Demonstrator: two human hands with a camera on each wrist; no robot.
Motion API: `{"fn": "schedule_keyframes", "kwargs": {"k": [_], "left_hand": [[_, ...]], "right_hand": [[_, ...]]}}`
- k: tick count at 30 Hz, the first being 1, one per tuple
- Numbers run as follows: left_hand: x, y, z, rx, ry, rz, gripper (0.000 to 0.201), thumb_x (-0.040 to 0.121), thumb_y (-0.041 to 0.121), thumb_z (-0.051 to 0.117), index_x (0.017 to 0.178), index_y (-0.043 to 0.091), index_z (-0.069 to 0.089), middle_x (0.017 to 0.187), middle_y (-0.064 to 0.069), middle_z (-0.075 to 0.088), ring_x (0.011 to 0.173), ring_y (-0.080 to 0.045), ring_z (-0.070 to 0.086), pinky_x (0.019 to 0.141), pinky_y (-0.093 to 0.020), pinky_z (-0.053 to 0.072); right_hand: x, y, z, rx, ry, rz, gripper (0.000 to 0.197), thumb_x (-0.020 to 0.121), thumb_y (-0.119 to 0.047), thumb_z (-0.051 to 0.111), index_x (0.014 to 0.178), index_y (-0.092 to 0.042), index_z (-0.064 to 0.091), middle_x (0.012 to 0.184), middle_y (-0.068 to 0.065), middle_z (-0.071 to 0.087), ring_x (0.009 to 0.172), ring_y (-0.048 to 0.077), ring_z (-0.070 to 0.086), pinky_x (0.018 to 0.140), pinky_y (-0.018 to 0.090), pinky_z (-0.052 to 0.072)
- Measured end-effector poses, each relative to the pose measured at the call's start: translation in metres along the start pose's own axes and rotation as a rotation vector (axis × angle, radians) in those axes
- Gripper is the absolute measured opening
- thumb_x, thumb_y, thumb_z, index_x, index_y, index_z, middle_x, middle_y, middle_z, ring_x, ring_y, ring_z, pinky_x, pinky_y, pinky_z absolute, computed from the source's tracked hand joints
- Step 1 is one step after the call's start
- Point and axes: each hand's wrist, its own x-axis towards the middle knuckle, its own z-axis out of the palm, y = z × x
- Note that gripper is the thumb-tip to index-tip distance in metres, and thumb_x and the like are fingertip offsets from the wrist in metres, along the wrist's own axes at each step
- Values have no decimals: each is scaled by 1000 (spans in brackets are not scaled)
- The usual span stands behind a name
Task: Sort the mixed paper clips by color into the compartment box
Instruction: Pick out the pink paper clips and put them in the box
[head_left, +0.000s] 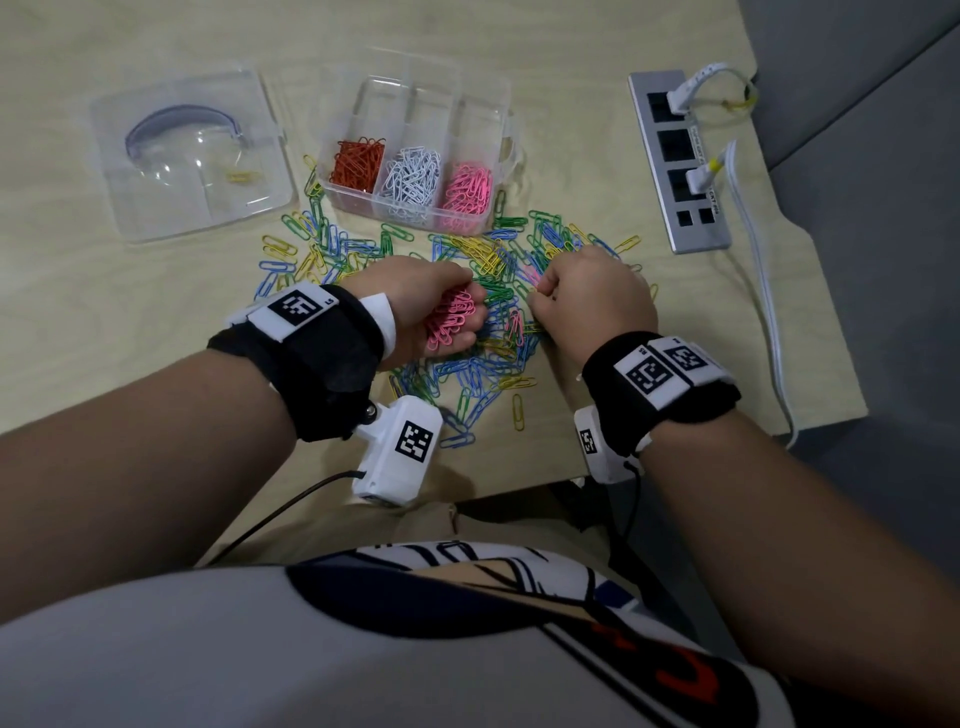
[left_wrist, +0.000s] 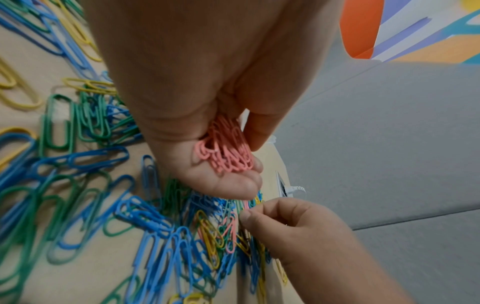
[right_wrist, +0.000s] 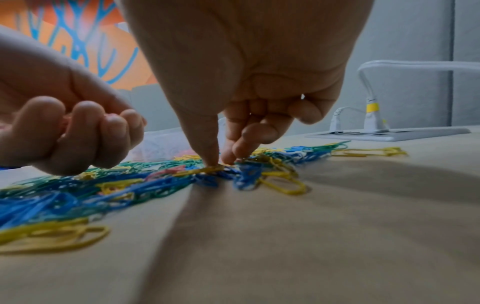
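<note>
The clear compartment box (head_left: 498, 119) stands at the back of the table, holding red clips (head_left: 358, 161), white clips (head_left: 410, 176) and pink clips (head_left: 467, 192) in separate cells. In front of it spreads a mixed pile (head_left: 467, 374) of blue, green and yellow clips with a few pink ones. My left hand (head_left: 415, 291) lies palm up over the pile, fingers curled round a bunch of pink clips (left_wrist: 226, 152). Just to its right, my right hand (head_left: 592, 291) has its thumb and fingertips (right_wrist: 228, 156) pinched down into the pile on a single clip, seemingly pink; the fingers mostly hide it.
A clear lid (head_left: 156, 208) with one yellow clip on it lies at the back left. A silver power strip (head_left: 680, 161) with plugs sits at the right, and its white cable (head_left: 763, 291) runs along the table's right edge. The table's front edge is near my wrists.
</note>
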Motion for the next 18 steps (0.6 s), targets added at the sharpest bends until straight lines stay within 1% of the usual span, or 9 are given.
{"fn": "schedule_keyframes", "kwargs": {"k": [3, 5, 7, 8, 10, 13, 16, 18], "left_hand": [[0, 1, 2, 13, -3, 1, 33, 102, 24, 42, 75, 11, 56, 58, -3, 59, 47, -10, 56, 51, -19, 52], [0, 1, 2, 17, -4, 2, 33, 102, 24, 42, 75, 11, 56, 57, -3, 58, 46, -10, 55, 50, -19, 51], [1, 2, 2, 16, -3, 5, 33, 102, 24, 42, 76, 11, 56, 57, -4, 58, 45, -11, 55, 49, -19, 51], [1, 2, 2, 15, 1, 6, 33, 102, 24, 42, 76, 11, 56, 58, -4, 58, 46, -11, 55, 49, -19, 51], [2, 2, 2, 16, 5, 5, 33, 102, 24, 42, 75, 11, 56, 57, -3, 58, 46, -10, 55, 50, -19, 51], [3, 1, 4, 17, 6, -2, 33, 102, 25, 42, 76, 11, 56, 55, -3, 59, 46, -10, 55, 49, -19, 51], [4, 2, 5, 15, 10, -1, 32, 102, 25, 43, 76, 11, 56, 55, -3, 59, 45, -10, 56, 49, -19, 51], [5, 2, 6, 15, 8, 3, 32, 102, 25, 43, 76, 11, 56, 54, -2, 59, 45, -10, 56, 49, -19, 51]], "right_hand": [[2, 0, -1, -21, -43, 4, 20, 91, -32, 53, 99, -20, 67, 107, 4, 60, 98, 26, 58, 84, 36, 42], [2, 3, -2, -8, -61, 12, 14, 88, -31, 55, 89, -21, 65, 103, 0, 61, 95, 24, 58, 85, 36, 42], [1, 6, -3, 56, -52, 33, 9, 87, -32, 57, 81, -25, 59, 97, -5, 57, 90, 20, 55, 87, 36, 41], [0, 6, -4, 92, -37, 42, 10, 88, -33, 57, 81, -26, 58, 95, -5, 54, 88, 20, 53, 86, 36, 40], [0, 6, -3, 107, -1, 38, 12, 91, -33, 56, 87, -24, 62, 97, -2, 53, 90, 22, 53, 85, 35, 39], [4, 5, 0, 58, -5, -2, 15, 94, -33, 55, 96, -24, 67, 108, 0, 58, 99, 23, 57, 87, 35, 40], [6, 4, 1, -8, -30, -31, 18, 94, -31, 52, 99, -22, 67, 107, 1, 59, 100, 24, 58, 88, 36, 39], [6, 6, -1, 0, -4, -29, 15, 94, -29, 52, 98, -22, 65, 107, 1, 58, 98, 24, 58, 89, 37, 39]]}}
